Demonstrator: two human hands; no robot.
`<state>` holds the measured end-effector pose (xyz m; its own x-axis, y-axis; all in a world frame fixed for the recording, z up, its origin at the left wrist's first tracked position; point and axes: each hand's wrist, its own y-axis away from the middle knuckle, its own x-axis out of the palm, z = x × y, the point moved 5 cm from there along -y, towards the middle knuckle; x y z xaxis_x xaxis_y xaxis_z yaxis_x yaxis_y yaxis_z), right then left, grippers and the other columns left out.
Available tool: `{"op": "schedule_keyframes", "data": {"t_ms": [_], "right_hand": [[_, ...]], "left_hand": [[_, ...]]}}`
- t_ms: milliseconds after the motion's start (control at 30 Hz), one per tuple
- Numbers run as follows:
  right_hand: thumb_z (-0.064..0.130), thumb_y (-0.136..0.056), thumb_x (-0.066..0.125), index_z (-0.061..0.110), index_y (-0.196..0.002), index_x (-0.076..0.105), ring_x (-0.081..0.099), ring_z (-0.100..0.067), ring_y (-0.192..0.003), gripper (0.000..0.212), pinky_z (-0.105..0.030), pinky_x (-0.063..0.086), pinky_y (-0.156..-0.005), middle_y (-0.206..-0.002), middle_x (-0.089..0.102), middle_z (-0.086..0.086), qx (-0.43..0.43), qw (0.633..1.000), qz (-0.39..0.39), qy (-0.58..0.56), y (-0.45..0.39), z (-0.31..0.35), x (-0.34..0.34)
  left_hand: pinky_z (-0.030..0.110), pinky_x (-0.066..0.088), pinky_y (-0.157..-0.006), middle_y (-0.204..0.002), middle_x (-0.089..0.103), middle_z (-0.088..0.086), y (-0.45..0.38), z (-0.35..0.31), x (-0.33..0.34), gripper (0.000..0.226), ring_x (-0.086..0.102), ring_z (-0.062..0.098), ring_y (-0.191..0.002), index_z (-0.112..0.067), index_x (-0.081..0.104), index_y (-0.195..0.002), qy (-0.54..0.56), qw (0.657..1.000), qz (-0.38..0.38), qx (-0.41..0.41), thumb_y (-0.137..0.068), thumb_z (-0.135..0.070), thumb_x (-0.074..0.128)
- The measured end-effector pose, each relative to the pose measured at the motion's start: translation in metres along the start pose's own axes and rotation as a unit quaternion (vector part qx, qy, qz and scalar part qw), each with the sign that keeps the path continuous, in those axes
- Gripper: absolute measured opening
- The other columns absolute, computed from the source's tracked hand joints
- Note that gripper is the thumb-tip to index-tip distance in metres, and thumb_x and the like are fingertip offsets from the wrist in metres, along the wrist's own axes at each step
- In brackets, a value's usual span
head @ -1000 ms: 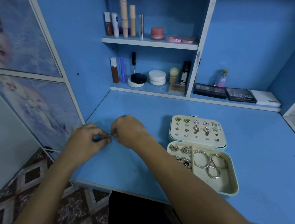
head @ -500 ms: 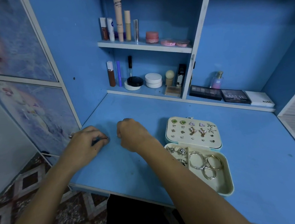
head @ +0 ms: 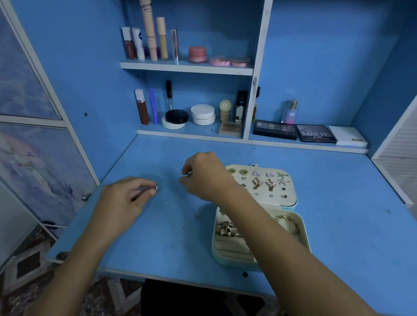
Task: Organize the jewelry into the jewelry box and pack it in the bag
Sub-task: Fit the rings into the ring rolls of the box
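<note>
Two hands worked over the blue counter. Jewelry box sat open near the front edge under the right forearm, rings in its tray, studs on the lid panel. Left hand pinched a small silvery piece; right hand pinched another tiny metal bit, the two apart. Likely step: sorting one earring before boxing. Next move needed a careful placement into the box. No bag visible. Cosmetics lined the shelves behind.
</note>
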<state>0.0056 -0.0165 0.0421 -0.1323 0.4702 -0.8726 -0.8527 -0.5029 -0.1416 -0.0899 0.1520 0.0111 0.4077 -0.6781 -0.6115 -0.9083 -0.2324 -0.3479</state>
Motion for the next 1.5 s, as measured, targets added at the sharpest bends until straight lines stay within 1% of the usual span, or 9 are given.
{"op": "schedule_keyframes", "data": {"t_ms": [233, 400, 533, 667, 767, 867, 1033, 1200, 1500], "right_hand": [[0.006, -0.092, 0.064, 0.004, -0.1, 0.076, 0.065, -0.029, -0.096, 0.014, -0.039, 0.053, -0.086, -0.098, 0.074, -0.012, -0.02, 0.997, -0.054, -0.046, 0.022, -0.021, -0.028], [0.0, -0.09, 0.066, 0.001, -0.095, 0.078, 0.07, -0.025, -0.09, 0.013, -0.038, 0.054, -0.083, -0.093, 0.077, -0.01, -0.058, 0.99, -0.108, -0.072, 0.046, -0.032, -0.045], [0.005, -0.084, 0.073, 0.007, -0.085, 0.08, 0.067, -0.02, -0.073, 0.007, -0.025, 0.048, -0.068, -0.08, 0.075, -0.006, -0.103, 0.978, -0.166, -0.066, 0.066, -0.038, -0.052], [0.007, -0.081, 0.073, 0.01, -0.085, 0.079, 0.063, -0.016, -0.066, 0.008, -0.029, 0.047, -0.064, -0.073, 0.073, -0.003, -0.126, 0.97, -0.201, -0.057, 0.084, -0.043, -0.054], [0.006, -0.081, 0.075, 0.01, -0.092, 0.079, 0.063, -0.013, -0.071, 0.013, -0.019, 0.046, -0.068, -0.077, 0.075, -0.002, -0.13, 0.965, -0.218, -0.072, 0.099, -0.046, -0.057], [0.005, -0.081, 0.076, 0.01, -0.093, 0.078, 0.062, -0.01, -0.083, 0.013, -0.004, 0.04, -0.074, -0.082, 0.076, 0.0, -0.121, 0.963, -0.224, -0.09, 0.113, -0.049, -0.058], [0.012, -0.083, 0.073, 0.014, -0.09, 0.079, 0.064, -0.007, -0.08, 0.009, -0.006, 0.045, -0.067, -0.082, 0.074, 0.005, -0.109, 0.961, -0.226, -0.113, 0.13, -0.054, -0.055], [0.015, -0.082, 0.075, 0.023, -0.09, 0.079, 0.063, -0.008, -0.069, 0.012, -0.019, 0.047, -0.059, -0.082, 0.069, 0.008, -0.088, 0.959, -0.226, -0.143, 0.142, -0.061, -0.053], [0.019, -0.08, 0.081, 0.027, -0.09, 0.078, 0.06, 0.004, -0.073, 0.014, -0.004, 0.037, -0.065, -0.081, 0.07, 0.016, -0.067, 0.971, -0.159, -0.166, 0.163, -0.062, -0.045]], "left_hand": [[0.003, 0.046, -0.073, -0.088, 0.076, -0.008, -0.001, -0.018, 0.018, 0.015, 0.07, -0.005, -0.085, -0.022, 0.075, -0.093, 0.067, 0.998, 0.016, -0.017, -0.083, -0.01, 0.078], [0.02, 0.054, -0.083, -0.09, 0.074, -0.012, 0.001, -0.04, 0.027, 0.023, 0.073, 0.003, -0.086, -0.029, 0.076, -0.097, 0.08, 0.996, 0.043, 0.021, -0.084, -0.01, 0.077], [0.009, 0.05, -0.081, -0.091, 0.075, -0.017, 0.006, -0.058, 0.034, 0.023, 0.072, 0.0, -0.087, -0.03, 0.076, -0.095, 0.112, 0.992, 0.055, 0.024, -0.083, -0.01, 0.077], [0.017, 0.051, -0.073, -0.089, 0.073, -0.018, 0.013, -0.08, 0.039, 0.02, 0.07, 0.003, -0.082, -0.031, 0.077, -0.096, 0.08, 0.991, 0.076, 0.071, -0.085, -0.015, 0.076], [0.024, 0.048, -0.067, -0.092, 0.068, -0.017, 0.018, -0.091, 0.044, 0.016, 0.066, 0.014, -0.076, -0.033, 0.078, -0.095, 0.05, 0.988, 0.107, 0.097, -0.085, -0.021, 0.075], [0.024, 0.052, -0.073, -0.095, 0.065, -0.016, 0.025, -0.099, 0.049, 0.016, 0.066, 0.009, -0.085, -0.028, 0.079, -0.096, 0.062, 0.984, 0.117, 0.117, -0.084, -0.019, 0.076], [0.025, 0.053, -0.075, -0.096, 0.065, -0.016, 0.032, -0.105, 0.054, 0.017, 0.066, 0.008, -0.09, -0.026, 0.079, -0.098, 0.066, 0.98, 0.129, 0.137, -0.084, -0.017, 0.076], [0.021, 0.053, -0.075, -0.097, 0.066, -0.016, 0.038, -0.109, 0.056, 0.019, 0.066, 0.008, -0.091, -0.028, 0.079, -0.097, 0.074, 0.978, 0.139, 0.139, -0.084, -0.015, 0.077], [0.013, 0.047, -0.067, -0.091, 0.068, -0.022, 0.048, -0.112, 0.059, 0.021, 0.064, 0.005, -0.075, -0.034, 0.078, -0.091, 0.065, 0.974, 0.172, 0.135, -0.08, -0.016, 0.081]]}}
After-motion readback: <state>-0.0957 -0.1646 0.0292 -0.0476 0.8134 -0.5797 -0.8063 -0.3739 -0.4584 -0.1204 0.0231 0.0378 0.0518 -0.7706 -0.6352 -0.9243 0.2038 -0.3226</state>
